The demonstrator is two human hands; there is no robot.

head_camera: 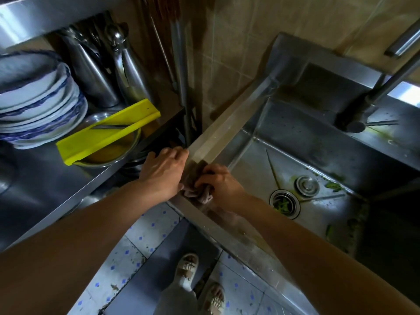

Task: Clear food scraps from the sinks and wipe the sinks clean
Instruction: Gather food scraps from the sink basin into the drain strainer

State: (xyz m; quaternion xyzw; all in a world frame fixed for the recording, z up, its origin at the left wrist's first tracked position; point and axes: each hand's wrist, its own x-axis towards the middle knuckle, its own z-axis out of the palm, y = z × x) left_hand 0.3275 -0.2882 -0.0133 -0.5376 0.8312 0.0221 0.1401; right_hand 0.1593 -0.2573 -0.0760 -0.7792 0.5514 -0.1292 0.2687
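On the sink (229, 135) rim's near corner, the right hand (221, 185) clenches a brownish cloth (197, 193); the left hand (164, 171) (fingers loosely spread) rests just beside it, touching the rim.

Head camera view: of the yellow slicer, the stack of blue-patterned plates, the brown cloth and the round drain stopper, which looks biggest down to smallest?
1. Stack of blue-patterned plates and yellow slicer: too alike to rank.
2. Brown cloth, partly hidden by the hands.
3. Round drain stopper.
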